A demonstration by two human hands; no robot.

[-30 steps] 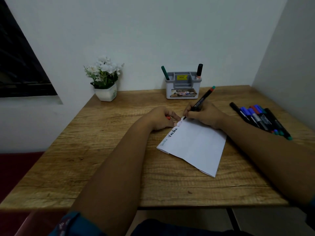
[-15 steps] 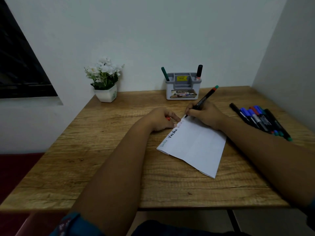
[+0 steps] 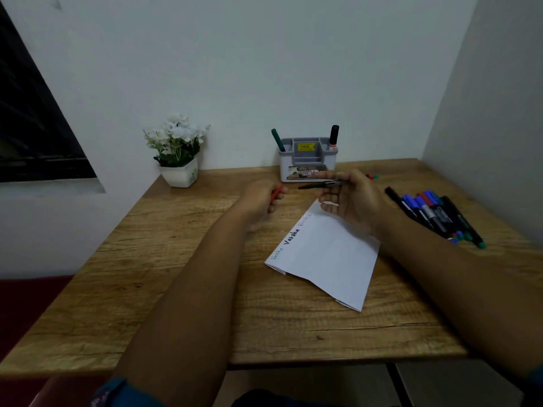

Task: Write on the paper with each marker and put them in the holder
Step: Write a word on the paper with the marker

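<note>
A folded white paper (image 3: 326,254) lies on the wooden desk (image 3: 182,274), with three words written along its left edge. My right hand (image 3: 352,198) is lifted above the paper's far corner and holds a black marker (image 3: 320,184) nearly level, tip pointing left. My left hand (image 3: 261,198) is raised beside it and grips the marker's red cap (image 3: 275,193). The grey and white holder (image 3: 307,160) stands at the back against the wall, with a green marker (image 3: 277,140) in its left slot and a black marker (image 3: 334,137) in its right slot.
A bunch of several markers (image 3: 435,214), black, blue and red, lies on the desk at the right near the side wall. A white pot of white flowers (image 3: 177,151) stands at the back left. The desk's front edge runs just below my forearms.
My right hand has lifted the marker off the paper and turned it from slanted to nearly level. My left hand has left the paper's edge and risen with the red cap.
</note>
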